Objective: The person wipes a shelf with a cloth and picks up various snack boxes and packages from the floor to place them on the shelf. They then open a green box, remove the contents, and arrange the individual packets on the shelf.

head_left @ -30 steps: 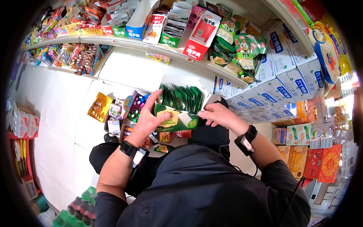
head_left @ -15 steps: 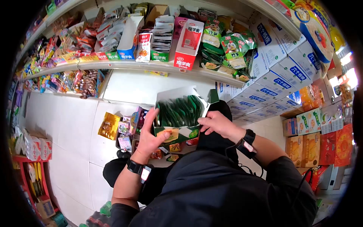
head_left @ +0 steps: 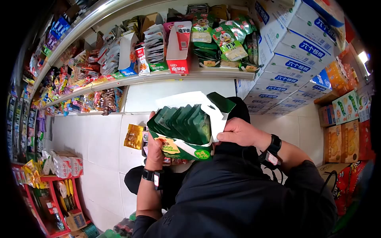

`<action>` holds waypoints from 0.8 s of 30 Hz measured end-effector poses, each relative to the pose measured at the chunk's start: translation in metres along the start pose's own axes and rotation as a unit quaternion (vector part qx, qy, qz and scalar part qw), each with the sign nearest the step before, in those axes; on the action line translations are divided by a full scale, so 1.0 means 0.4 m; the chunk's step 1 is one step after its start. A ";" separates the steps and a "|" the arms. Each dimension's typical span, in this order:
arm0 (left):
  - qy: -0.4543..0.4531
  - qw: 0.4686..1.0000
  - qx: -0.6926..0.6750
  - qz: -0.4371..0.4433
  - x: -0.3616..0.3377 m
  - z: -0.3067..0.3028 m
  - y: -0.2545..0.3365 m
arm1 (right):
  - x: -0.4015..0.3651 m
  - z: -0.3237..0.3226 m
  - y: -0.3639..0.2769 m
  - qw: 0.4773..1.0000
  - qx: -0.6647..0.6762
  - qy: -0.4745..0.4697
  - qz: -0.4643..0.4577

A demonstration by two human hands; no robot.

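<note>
An open green and white box (head_left: 186, 150) full of upright green packets (head_left: 184, 122) is held above my lap, tilted slightly. My left hand (head_left: 154, 147) grips its left end, with part of the fingers hidden behind the cardboard. At the right end, my right hand (head_left: 237, 133) pinches the white side wall, thumb on the near side. A dark green flap (head_left: 220, 102) sticks up at the back right corner of the box.
A shelf (head_left: 158, 80) holding snack packets and open boxes runs across the top. White cartons (head_left: 287, 63) are stacked at the right. A yellow box (head_left: 134, 136) lies on the floor left of the held box. A red rack (head_left: 51, 179) stands at lower left.
The green box has turned and tilted, showing more of its front and right side. My right hand has moved slightly right with its edge. The camera view has also shifted.
</note>
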State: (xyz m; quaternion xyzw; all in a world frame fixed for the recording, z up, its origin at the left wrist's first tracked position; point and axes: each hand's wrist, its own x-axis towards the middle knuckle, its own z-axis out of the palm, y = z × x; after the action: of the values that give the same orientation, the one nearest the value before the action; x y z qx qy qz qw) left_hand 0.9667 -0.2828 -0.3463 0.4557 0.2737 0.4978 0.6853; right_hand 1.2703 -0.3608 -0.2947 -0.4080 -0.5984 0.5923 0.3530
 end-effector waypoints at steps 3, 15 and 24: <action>0.013 1.000 -0.016 0.002 -0.014 0.029 -0.031 | -0.031 -0.017 -0.021 0.998 0.037 -0.046 -0.033; -0.029 0.950 -0.124 -0.287 -0.026 0.079 -0.195 | -0.106 -0.080 0.009 0.985 0.126 -0.115 -0.033; -0.085 0.954 -0.044 -0.283 0.004 0.002 -0.181 | -0.168 -0.177 0.026 0.970 0.165 -0.156 0.081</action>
State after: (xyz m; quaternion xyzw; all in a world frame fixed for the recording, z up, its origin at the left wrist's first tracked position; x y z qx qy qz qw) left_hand 0.9993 -0.2880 -0.4109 0.3698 0.3104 0.2546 0.8379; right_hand 1.3632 -0.3923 -0.2977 -0.2936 -0.5052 0.7658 0.2686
